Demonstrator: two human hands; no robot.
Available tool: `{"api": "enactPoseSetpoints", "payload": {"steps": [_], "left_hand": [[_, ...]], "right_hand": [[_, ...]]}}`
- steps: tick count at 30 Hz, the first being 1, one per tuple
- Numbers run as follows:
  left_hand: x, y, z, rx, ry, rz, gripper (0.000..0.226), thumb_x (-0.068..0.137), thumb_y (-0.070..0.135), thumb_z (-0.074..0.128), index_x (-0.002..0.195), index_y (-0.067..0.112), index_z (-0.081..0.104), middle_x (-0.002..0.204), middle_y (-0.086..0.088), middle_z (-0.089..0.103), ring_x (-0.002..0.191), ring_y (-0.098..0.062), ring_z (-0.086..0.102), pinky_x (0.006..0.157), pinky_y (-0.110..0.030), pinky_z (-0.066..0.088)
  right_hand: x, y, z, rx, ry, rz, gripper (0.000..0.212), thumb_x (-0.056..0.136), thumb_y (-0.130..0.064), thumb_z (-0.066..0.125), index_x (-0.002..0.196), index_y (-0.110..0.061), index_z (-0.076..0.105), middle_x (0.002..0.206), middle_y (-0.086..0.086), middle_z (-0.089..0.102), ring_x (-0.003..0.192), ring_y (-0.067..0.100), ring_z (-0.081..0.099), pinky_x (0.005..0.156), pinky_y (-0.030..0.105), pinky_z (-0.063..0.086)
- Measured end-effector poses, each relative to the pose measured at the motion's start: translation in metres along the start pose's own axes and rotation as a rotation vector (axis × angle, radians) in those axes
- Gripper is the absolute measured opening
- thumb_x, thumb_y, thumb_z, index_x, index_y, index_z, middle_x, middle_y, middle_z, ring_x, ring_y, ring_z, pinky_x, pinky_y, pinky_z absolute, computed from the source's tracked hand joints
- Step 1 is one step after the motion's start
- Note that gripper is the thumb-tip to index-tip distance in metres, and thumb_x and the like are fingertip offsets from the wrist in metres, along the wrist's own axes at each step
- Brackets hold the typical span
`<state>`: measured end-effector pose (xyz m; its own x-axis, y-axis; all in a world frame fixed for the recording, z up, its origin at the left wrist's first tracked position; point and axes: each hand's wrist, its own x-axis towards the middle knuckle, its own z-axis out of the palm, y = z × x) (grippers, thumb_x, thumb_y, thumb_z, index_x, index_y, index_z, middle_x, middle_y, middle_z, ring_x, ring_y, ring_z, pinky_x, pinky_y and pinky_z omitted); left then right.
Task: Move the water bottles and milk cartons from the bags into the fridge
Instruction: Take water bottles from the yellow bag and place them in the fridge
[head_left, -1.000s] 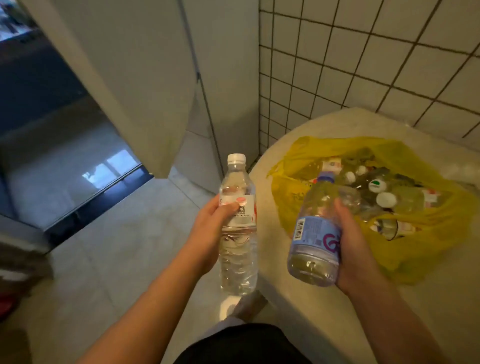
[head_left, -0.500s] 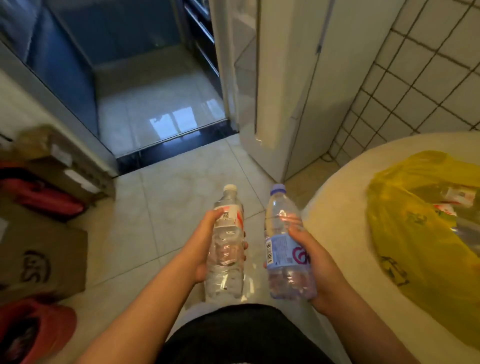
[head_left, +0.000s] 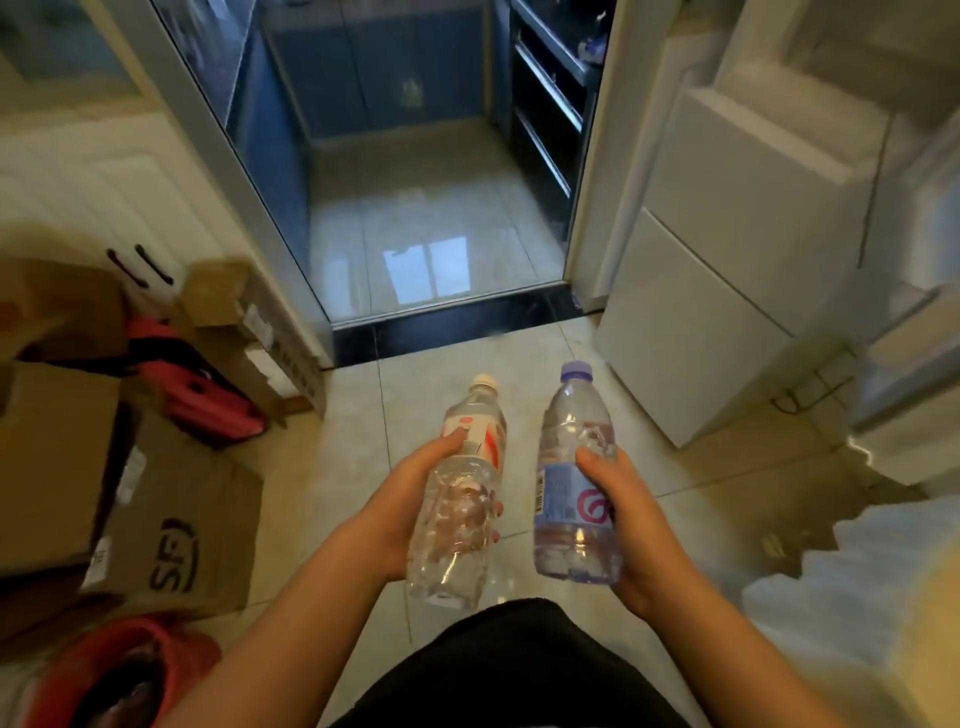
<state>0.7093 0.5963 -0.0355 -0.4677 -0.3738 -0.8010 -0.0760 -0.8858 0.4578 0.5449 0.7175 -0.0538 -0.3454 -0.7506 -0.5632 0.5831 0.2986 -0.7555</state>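
Tiled floor (head_left: 358, 426); left fingers (head_left: 441, 448) wrap white-capped bottle (head_left: 475, 410), right fingers (head_left: 592, 465) seemingly purple-capped bottle (head_left: 571, 415).

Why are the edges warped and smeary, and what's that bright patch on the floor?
Head view: wide lens bows the door frame; motion smears the right edge; the patch is light off glossy floor; white-capped bottle and purple-capped bottle look sharper.

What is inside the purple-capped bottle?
Clear liquid shows through the purple-capped bottle above and below its blue label; the label and the right hand cover the middle.
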Motion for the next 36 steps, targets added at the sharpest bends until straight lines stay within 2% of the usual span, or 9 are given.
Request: {"api": "enactPoseSetpoints", "payload": {"steps": [5, 7, 13, 15, 19, 23, 32, 34, 36], "left_hand": [[0.032, 0.06, -0.008, 0.102, 0.049, 0.088, 0.044, 0.088, 0.046, 0.062, 0.118, 0.016, 0.054, 0.102, -0.016, 0.069, 0.088, -0.029, 0.066, 0.075, -0.04, 0.056], [0.051, 0.085, -0.004, 0.116, 0.058, 0.117, 0.047, 0.087, 0.046, 0.063, 0.122, 0.016, 0.053, 0.103, -0.016, 0.067, 0.088, -0.028, 0.066, 0.075, -0.04, 0.055], [0.112, 0.171, 0.023, 0.155, -0.018, 0.18, 0.046, 0.081, 0.042, 0.064, 0.117, 0.016, 0.052, 0.093, -0.012, 0.066, 0.077, -0.023, 0.065, 0.07, -0.036, 0.054], [0.135, 0.201, 0.035, 0.2, -0.029, 0.221, 0.037, 0.089, 0.038, 0.06, 0.118, 0.016, 0.053, 0.09, -0.01, 0.068, 0.073, -0.021, 0.067, 0.066, -0.035, 0.054], [0.179, 0.26, 0.065, 0.298, -0.02, 0.31, 0.022, 0.093, 0.033, 0.058, 0.11, 0.019, 0.055, 0.087, -0.009, 0.071, 0.074, -0.022, 0.069, 0.068, -0.036, 0.053], [0.223, 0.306, 0.094, 0.285, -0.031, 0.3, 0.034, 0.091, 0.035, 0.061, 0.12, 0.018, 0.053, 0.096, -0.014, 0.069, 0.078, -0.026, 0.068, 0.069, -0.038, 0.053], [0.326, 0.4, 0.193, 0.389, -0.35, 0.224, 0.058, 0.077, 0.037, 0.074, 0.126, 0.013, 0.054, 0.091, -0.012, 0.067, 0.074, -0.023, 0.066, 0.069, -0.038, 0.054], [0.35, 0.424, 0.223, 0.444, -0.415, 0.214, 0.052, 0.079, 0.035, 0.071, 0.125, 0.015, 0.056, 0.09, -0.011, 0.068, 0.074, -0.022, 0.067, 0.071, -0.039, 0.054], [0.373, 0.446, 0.255, 0.529, -0.462, 0.225, 0.038, 0.084, 0.033, 0.065, 0.119, 0.02, 0.059, 0.093, -0.011, 0.071, 0.078, -0.023, 0.07, 0.075, -0.04, 0.057]], "right_hand": [[0.052, -0.032, 0.039, -0.059, 0.021, -0.07, 0.061, 0.072, -0.043, 0.068, 0.128, -0.024, 0.051, 0.11, 0.017, 0.068, 0.093, 0.032, 0.071, 0.075, 0.045, 0.058], [0.076, -0.047, 0.047, -0.075, 0.038, -0.099, 0.061, 0.071, -0.042, 0.067, 0.127, -0.024, 0.052, 0.109, 0.016, 0.069, 0.092, 0.032, 0.071, 0.075, 0.046, 0.059], [0.17, -0.098, 0.054, -0.117, 0.069, -0.172, 0.054, 0.082, -0.036, 0.065, 0.132, -0.027, 0.048, 0.112, 0.013, 0.067, 0.09, 0.027, 0.072, 0.073, 0.042, 0.06], [0.203, -0.12, 0.053, -0.114, 0.09, -0.184, 0.054, 0.08, -0.039, 0.065, 0.131, -0.03, 0.048, 0.11, 0.011, 0.068, 0.088, 0.025, 0.073, 0.071, 0.039, 0.059], [0.255, -0.169, 0.051, -0.095, 0.121, -0.22, 0.069, 0.07, -0.045, 0.067, 0.134, -0.032, 0.045, 0.112, 0.011, 0.068, 0.09, 0.027, 0.072, 0.077, 0.047, 0.059], [0.297, -0.213, 0.041, -0.074, 0.206, -0.266, 0.067, 0.066, -0.044, 0.067, 0.129, -0.03, 0.049, 0.102, 0.011, 0.07, 0.081, 0.024, 0.073, 0.067, 0.039, 0.059], [0.376, -0.298, 0.008, 0.018, 0.486, -0.389, 0.05, 0.083, -0.032, 0.067, 0.129, -0.034, 0.048, 0.101, 0.009, 0.071, 0.081, 0.025, 0.073, 0.064, 0.039, 0.059], [0.391, -0.318, 0.002, 0.062, 0.552, -0.444, 0.051, 0.08, -0.034, 0.068, 0.128, -0.035, 0.049, 0.1, 0.006, 0.071, 0.081, 0.023, 0.074, 0.063, 0.037, 0.059], [0.406, -0.339, -0.004, 0.081, 0.634, -0.517, 0.065, 0.07, -0.043, 0.071, 0.131, -0.032, 0.049, 0.102, 0.006, 0.071, 0.082, 0.021, 0.073, 0.062, 0.032, 0.058]]}}
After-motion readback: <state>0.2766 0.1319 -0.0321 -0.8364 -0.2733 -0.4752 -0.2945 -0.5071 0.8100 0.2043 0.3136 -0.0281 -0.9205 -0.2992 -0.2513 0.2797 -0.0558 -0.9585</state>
